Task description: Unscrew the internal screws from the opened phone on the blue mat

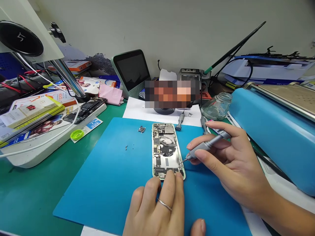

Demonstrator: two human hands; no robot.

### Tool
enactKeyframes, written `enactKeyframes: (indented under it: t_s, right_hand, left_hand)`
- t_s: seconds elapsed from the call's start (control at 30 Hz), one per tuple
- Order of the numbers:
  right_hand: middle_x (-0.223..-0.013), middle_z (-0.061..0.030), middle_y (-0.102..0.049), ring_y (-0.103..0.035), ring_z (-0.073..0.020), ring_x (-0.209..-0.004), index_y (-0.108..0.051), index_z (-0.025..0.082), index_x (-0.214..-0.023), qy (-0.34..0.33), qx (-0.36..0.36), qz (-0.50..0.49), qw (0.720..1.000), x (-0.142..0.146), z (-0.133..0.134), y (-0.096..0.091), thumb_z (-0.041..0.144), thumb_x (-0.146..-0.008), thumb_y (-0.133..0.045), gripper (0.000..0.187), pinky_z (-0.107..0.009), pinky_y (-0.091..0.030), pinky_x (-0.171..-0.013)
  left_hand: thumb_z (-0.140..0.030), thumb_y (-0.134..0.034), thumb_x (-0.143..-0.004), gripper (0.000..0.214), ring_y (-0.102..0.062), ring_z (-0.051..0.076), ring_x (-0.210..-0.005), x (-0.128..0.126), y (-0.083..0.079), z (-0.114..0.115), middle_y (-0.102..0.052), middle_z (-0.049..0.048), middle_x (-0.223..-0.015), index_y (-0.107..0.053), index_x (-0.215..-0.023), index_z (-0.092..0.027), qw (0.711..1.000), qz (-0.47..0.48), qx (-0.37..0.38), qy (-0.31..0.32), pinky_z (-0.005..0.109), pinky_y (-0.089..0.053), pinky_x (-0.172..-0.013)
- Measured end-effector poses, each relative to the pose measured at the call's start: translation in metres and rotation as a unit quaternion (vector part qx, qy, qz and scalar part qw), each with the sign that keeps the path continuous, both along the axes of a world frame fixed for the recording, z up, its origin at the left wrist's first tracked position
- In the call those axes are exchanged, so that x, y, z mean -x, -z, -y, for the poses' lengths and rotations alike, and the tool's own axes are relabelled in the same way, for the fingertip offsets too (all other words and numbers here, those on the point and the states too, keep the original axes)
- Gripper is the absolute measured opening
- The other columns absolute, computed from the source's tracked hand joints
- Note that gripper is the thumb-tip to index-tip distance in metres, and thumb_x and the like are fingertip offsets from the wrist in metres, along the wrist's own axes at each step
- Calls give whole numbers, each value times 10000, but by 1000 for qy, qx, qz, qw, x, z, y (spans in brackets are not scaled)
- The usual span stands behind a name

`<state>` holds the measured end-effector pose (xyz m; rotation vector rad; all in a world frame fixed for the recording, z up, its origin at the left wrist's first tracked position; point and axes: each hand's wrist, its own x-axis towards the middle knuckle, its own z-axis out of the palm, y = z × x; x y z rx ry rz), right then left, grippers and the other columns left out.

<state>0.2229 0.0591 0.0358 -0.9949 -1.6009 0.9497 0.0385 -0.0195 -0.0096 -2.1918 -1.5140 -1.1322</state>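
An opened smartphone (167, 147) lies on the blue work mat (98, 193), its inner parts exposed and its lower end towards me. My left hand (159, 209) rests its index and middle fingertips on that lower end, thumb apart. In my right hand (231, 157) is a grey precision screwdriver (205, 146), held slanted between thumb and fingers. Its tip meets the phone's lower right inner edge. Left of the phone are a small electronic module (141, 129) and a few tiny metal pieces (126, 147).
Another screwdriver (180, 121) stands behind the phone, near a glass jar (216, 105). At right sits a large blue machine (273, 137). A green bottle cap (77, 134), a white microscope stand base (36, 147) and boxes occupy the left. A smart display (131, 70) is at the back.
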Motion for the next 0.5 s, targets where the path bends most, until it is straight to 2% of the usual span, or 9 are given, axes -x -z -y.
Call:
enactKeyframes:
  t_s: [0.2, 0.33, 0.5]
  right_hand:
    - [-959, -7, -781, -786, -201, -803, -517, 376, -1332, 22, -1, -7, 1000, 4, 0, -3, 285, -999, -739, 410, -339, -743, -676]
    - [-956, 9, -777, -777, -186, -847, -503, 379, -1358, 24, -15, 2, 1000, 9, 0, -11, 269, -1014, -718, 420, -317, -736, -735]
    - [-933, 11, -747, -778, -181, -920, -520, 354, -1394, 8, -70, 36, 997, 24, -7, -13, 190, -1008, -714, 462, -263, -700, -733]
  left_hand:
    - [-380, -373, -1133, 471, -605, 229, -906, 5, -1, 2, -783, 35, -1243, -735, -1298, -127, 998, -49, 25, 27, 409, -418, -750]
    - [-384, -398, -1123, 466, -601, 226, -880, 7, -3, 3, -768, 55, -1255, -726, -1311, -110, 997, -72, 22, 28, 406, -426, -731]
    - [-514, -497, -1079, 513, -641, 231, -877, 7, -5, 5, -758, 90, -1254, -724, -1351, -143, 993, -102, 49, 16, 376, -464, -689]
